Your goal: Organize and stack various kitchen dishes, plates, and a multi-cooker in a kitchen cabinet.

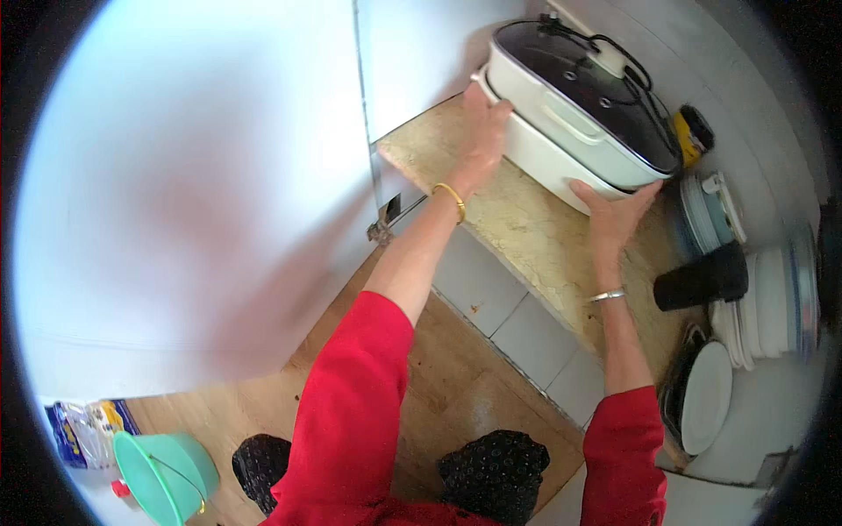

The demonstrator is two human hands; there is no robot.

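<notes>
A white electric cooking pot (559, 161) with a lighter inner pan (526, 79) stands at the back of a stone-patterned shelf (520, 204). Over it lies a dark glass lid (579, 72) with a white knob, and a black power cord (641, 69) is draped across the glass. My left hand (483, 135) grips the left end of the base. At the right end, my right hand (612, 214) has its thumb on the front face and its fingers around the corner. The undersides of both grips are hidden.
Right of the pot are a yellow-and-black jar (692, 135), stacked plates (704, 214), a black cylinder (700, 276), white dishes (766, 309) and an oval white plate (707, 398). A white panel (217, 197) rises on the left. On the floor stands a green bucket (187, 470) beside plastic packages (92, 430).
</notes>
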